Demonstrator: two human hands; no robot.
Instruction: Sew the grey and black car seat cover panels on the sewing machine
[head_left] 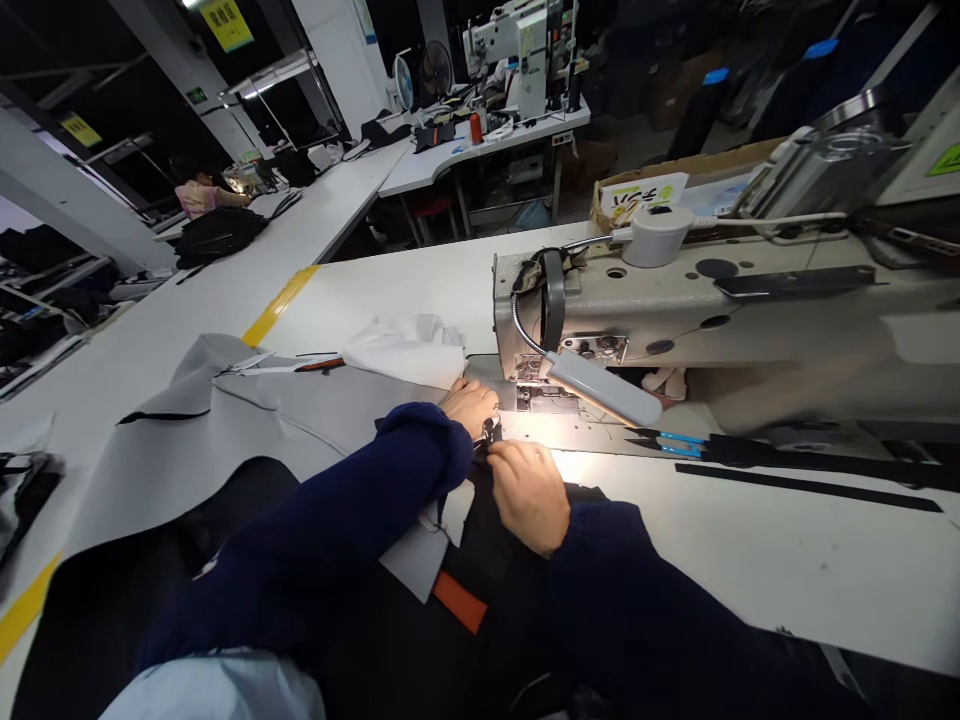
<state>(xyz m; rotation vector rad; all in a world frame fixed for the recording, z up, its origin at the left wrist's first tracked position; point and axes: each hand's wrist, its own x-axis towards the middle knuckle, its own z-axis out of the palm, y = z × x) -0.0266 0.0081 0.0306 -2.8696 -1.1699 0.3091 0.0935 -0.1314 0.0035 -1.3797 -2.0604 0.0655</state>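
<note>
Put a clock round the small dark piece (492, 432), with 12 straight ahead. Nearest, just past 6, an orange-red tab (460, 602) lies by the black cloth (487, 540). At 5, the right hand (531, 495) has its fingers curled and looks pinched on the small dark piece. At 11, the left hand (471, 405) touches its other side; I cannot tell if those fingers are closed. At 9, a big gray sheet (315, 400) is spread out. At 3, blue-handled snips (679, 443) lie on the white surface (847, 580).

The sewing machine (637, 300) stands at 2, its stick lamp (607, 388) lit. Farther off, another sewing machine (525, 60) is at 12, and a co-worker (199, 195) sits at 10.

The piece is little, so it could slip if the pinch got loose. The sheet is big and floppy, so its weight could tug the work crooked. The snips' points could catch the cloth if it slid over.
</note>
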